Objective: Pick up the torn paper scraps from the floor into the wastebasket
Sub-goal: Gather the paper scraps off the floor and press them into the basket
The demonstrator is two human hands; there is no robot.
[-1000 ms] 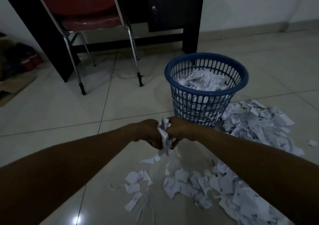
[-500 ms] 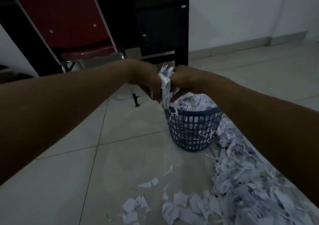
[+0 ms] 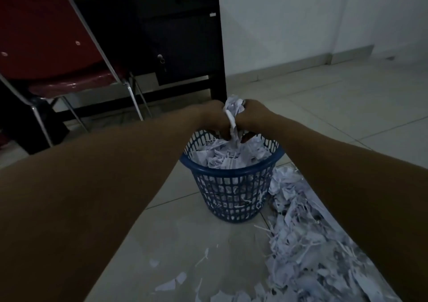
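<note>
Since the earlier frame both hands have carried the bundle down over the wastebasket (image 3: 231, 174). The left hand (image 3: 212, 118) and right hand (image 3: 253, 117) clench a wad of scraps (image 3: 234, 116) between them; it hangs lengthwise, straight above the basket's opening. More scraps (image 3: 312, 243) lie on the floor (image 3: 347, 107) beside the basket.

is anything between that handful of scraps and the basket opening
Nothing visible is in the way. Both hands, left and right, squeeze the bunch of scraps right above the open basket. Only the heap of scraps already inside, close to the rim, lies beneath.
</note>
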